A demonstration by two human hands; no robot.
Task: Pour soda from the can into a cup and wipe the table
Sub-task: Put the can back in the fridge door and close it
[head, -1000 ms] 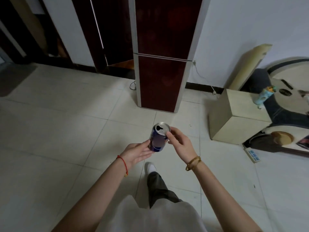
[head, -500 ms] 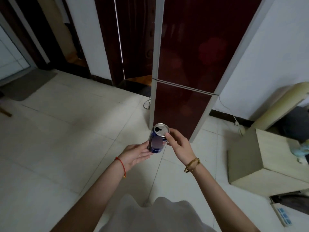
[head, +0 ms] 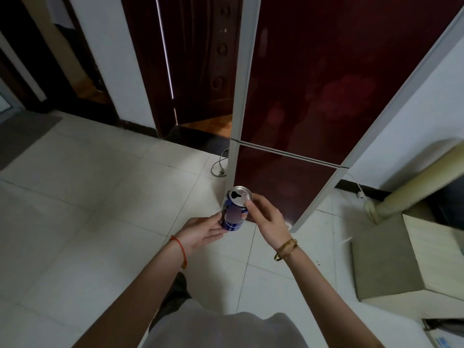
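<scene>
A blue soda can (head: 233, 212) with a silver top is held upright in front of me, its mouth open. My left hand (head: 200, 232) cups the can's lower left side and base. My right hand (head: 266, 217) grips its right side, with the thumb on the rim. Both hands touch the can above the white tiled floor. No cup, cloth or table shows in this view.
A tall dark red fridge (head: 313, 96) stands straight ahead, with a cable (head: 218, 167) at its foot. A beige box (head: 406, 254) sits at the right. A dark door (head: 195, 59) stands ajar behind, and a grey mat (head: 22, 131) lies far left.
The view has tilted up and moved closer to the fridge, which now looms larger. The can stays held in both hands in the same grip.
</scene>
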